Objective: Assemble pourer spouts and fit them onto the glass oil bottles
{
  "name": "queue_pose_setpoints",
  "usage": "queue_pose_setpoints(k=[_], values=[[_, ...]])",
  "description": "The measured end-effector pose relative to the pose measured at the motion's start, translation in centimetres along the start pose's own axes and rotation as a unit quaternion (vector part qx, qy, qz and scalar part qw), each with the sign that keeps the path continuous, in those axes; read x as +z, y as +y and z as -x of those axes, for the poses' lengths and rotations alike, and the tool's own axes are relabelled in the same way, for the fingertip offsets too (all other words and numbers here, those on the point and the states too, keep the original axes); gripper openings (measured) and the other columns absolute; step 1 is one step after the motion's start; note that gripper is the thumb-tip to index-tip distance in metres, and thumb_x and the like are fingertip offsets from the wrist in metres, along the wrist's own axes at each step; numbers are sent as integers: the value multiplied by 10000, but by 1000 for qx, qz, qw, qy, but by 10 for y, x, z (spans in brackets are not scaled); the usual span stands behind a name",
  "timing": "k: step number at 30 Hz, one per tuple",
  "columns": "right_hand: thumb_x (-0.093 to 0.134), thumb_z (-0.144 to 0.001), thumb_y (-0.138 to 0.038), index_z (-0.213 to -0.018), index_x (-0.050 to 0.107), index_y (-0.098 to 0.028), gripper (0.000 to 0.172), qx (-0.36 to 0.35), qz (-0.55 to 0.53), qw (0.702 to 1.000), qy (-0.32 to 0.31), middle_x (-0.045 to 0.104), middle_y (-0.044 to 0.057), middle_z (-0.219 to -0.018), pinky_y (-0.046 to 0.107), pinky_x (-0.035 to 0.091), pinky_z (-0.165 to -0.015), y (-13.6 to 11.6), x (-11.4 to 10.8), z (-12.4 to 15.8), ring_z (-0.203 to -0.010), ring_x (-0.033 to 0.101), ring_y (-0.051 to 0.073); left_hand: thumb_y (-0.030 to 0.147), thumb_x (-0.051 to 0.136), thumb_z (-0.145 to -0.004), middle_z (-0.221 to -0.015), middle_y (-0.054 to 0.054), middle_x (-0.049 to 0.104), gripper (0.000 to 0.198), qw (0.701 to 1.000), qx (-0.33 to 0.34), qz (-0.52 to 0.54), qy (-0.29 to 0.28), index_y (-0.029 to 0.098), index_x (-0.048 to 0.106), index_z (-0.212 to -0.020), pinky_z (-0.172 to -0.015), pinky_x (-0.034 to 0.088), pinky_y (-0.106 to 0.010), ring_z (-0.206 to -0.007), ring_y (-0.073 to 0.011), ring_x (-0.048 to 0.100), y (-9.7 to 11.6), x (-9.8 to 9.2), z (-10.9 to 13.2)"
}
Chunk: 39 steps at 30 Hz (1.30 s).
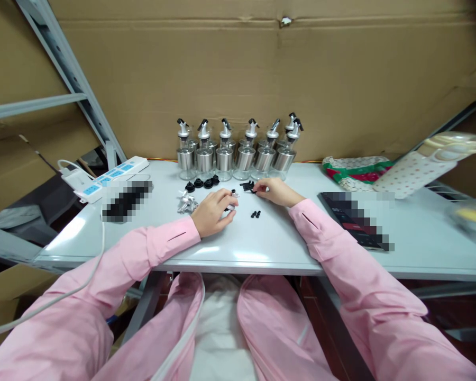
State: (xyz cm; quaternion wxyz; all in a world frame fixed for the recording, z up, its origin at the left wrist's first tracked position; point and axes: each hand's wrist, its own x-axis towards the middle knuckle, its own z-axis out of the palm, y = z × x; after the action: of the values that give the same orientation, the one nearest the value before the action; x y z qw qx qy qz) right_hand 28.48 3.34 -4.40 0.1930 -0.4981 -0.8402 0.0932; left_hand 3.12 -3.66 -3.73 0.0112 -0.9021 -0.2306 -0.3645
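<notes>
My left hand (213, 212) is curled around a small silver pour spout (230, 208), partly hidden by the fingers. My right hand (275, 191) reaches to a small pile of black plastic pieces (246, 186), its fingertips pinched on one of them. On the table in front of the hands lie a few tiny black plugs (256, 214). Beside my left hand is a heap of silver-white spout parts (187, 203). Behind it stands a row of black ribbed stoppers (199, 183).
Glass oil bottles with steel sleeves and pour spouts (225, 157) line the back of the table. On the left are a power strip (115, 177) and a blurred black object (127, 201). A phone-like dark device (351, 219), a patterned bag (357, 172) and a dotted cup-like container (412, 169) occupy the right.
</notes>
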Motion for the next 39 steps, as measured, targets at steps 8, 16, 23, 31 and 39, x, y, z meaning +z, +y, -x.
queue_pose_setpoints(k=[8, 16, 23, 31, 39], values=[[543, -748, -205, -781, 678, -139, 153, -36, -24, 998, -39, 679, 85, -794, 300, 416, -721, 0, -4, 0, -714, 584, 181, 142, 427, -802, -965, -79, 522, 153, 1000, -4, 22, 5, 166, 469, -947, -818, 434, -310, -907, -179, 531, -1, 1, 0], [604, -730, -420, -845, 621, -124, 319, -27, -276, 953, -119, 636, 59, -826, 282, 421, -700, -30, -19, 8, -739, 554, 149, 90, 387, -739, -925, -69, 508, 231, 998, -21, 63, 20, 170, 399, -955, -774, 442, -301, -847, -165, 511, -5, 5, 2], [652, -728, -360, -825, 628, -121, 260, -52, -383, 880, -276, 614, 10, -718, 243, 403, -646, -59, -18, 14, -664, 539, 99, 311, 464, -844, -863, -55, 521, 172, 997, -5, 69, -40, 170, 416, -930, -720, 443, -286, -763, -158, 513, -1, 5, 3], [675, -712, -346, -819, 637, -120, 252, -32, -406, 875, -262, 631, 11, -703, 257, 411, -657, -70, -23, 18, -669, 560, 109, 378, 368, -912, -846, -59, 543, 259, 997, 16, 21, -79, 155, 492, -871, -742, 423, -298, -784, -167, 529, -2, 3, 0], [685, -698, -296, -812, 640, -114, 219, -22, -423, 880, -216, 638, 9, -715, 247, 405, -643, -79, -24, 20, -659, 550, 94, 394, 327, -930, -834, -56, 555, 299, 998, 4, 7, -70, 155, 486, -850, -740, 431, -288, -774, -157, 535, -1, 3, 0]])
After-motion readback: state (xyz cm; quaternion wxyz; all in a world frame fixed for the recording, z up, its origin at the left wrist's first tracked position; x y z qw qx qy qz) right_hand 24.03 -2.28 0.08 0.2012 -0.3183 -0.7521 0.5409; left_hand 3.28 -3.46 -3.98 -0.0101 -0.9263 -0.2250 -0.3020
